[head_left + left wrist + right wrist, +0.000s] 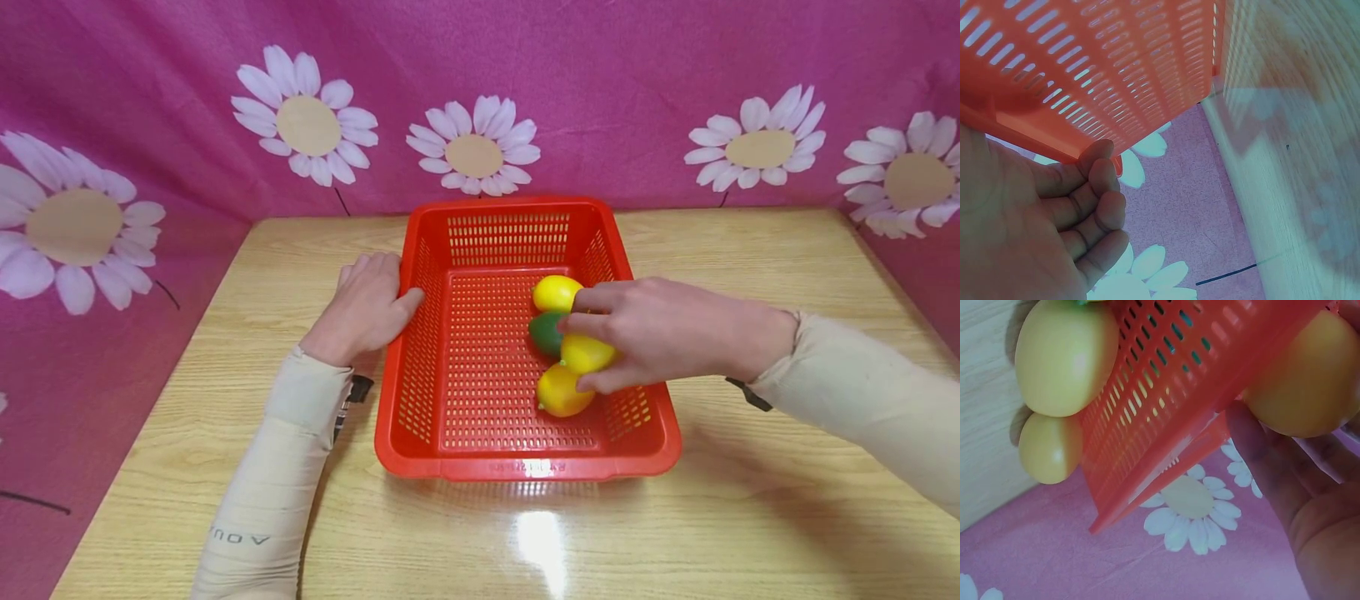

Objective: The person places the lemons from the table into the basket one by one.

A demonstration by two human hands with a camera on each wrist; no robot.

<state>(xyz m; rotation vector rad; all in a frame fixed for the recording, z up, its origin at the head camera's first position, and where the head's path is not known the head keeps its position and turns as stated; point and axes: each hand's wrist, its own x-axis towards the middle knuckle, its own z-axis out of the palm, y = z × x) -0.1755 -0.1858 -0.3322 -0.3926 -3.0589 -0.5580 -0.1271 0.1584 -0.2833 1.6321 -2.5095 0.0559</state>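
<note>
While left hand (365, 307) rests relaxed against basket (525, 212), right hand (652, 329) grasps lemon (583, 353) inside.

A basket (525, 212) stands mid-tabletop (750, 500), before a flowered cloth (600, 83). Inside, along its right wall, four fruits lie in a row running front to back. The left hand (363, 308) rests against the basket's left rim; the right hand (660, 329) reaches in from the right, gripping one fruit (585, 354).

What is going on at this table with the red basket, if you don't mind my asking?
A person sits at a wooden table with a red basket in front of them. Their left hand rests against the basket's left rim, steadying it. Their right hand reaches over the right wall and grips a yellow lemon just above the basket floor. Two more yellow lemons and a green lime lie inside, close together.
</note>
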